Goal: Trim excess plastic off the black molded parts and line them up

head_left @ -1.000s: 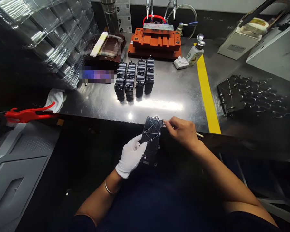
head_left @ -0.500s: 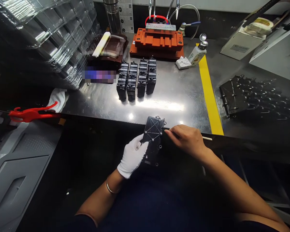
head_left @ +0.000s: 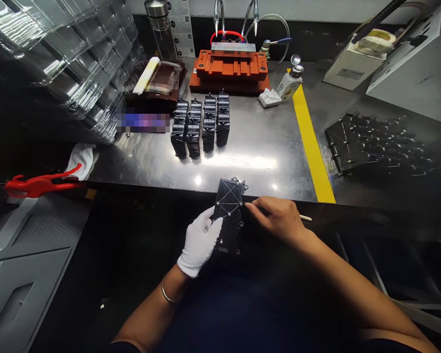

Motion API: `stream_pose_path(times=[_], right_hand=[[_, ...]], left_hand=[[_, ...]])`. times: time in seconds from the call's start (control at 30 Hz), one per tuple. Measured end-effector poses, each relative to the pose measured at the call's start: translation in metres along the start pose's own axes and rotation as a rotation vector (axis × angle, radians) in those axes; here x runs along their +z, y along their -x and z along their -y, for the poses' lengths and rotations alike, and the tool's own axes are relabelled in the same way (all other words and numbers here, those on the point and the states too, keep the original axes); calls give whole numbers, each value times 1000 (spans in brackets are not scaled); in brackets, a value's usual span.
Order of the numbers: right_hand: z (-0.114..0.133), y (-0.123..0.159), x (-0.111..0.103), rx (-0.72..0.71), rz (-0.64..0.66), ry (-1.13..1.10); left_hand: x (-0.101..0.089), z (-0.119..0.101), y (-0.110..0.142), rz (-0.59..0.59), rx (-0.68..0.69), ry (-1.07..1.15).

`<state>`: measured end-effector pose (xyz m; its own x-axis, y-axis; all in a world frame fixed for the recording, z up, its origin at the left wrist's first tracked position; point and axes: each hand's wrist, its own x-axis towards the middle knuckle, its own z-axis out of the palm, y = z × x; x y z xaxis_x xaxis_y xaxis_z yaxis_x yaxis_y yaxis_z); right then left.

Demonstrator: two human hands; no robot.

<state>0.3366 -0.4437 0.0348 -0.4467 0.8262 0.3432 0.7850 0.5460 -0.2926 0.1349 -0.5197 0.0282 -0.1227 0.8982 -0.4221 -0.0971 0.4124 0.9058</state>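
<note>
My left hand [head_left: 199,242], in a white glove, grips a flat black plastic part [head_left: 229,206] with ribs and small screw holes, held upright just below the table's front edge. My bare right hand [head_left: 277,218] pinches a thin pale stick [head_left: 304,217] like a pen, its tip hidden at the part's right side. Rows of similar black parts [head_left: 201,123] stand on the steel table [head_left: 264,142] beyond.
An orange fixture [head_left: 231,69] with tubes sits at the back, a small bottle [head_left: 289,84] and white wipe [head_left: 269,98] beside it. A yellow stripe [head_left: 309,142] crosses the table. Black parts [head_left: 375,142] lie right. Clear trays [head_left: 66,59] stack left; a red tool [head_left: 40,184] lies left.
My right hand has slid down the part's right side from its top corner. The left hand keeps the same grip on the part; the camera has shifted slightly.
</note>
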Motion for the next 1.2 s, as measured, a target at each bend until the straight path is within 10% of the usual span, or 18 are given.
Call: stream_pose_path(times=[0.83, 1.0, 1.2], right_hand=[[13, 16, -1, 160, 57, -139], [-2, 1, -11, 411, 19, -286], [-11, -14, -22, 519, 743, -1048]], left_hand=[[4, -1, 0, -55, 13, -23], [-10, -7, -2, 100, -22, -24], [-50, -16, 2, 495, -6, -146]])
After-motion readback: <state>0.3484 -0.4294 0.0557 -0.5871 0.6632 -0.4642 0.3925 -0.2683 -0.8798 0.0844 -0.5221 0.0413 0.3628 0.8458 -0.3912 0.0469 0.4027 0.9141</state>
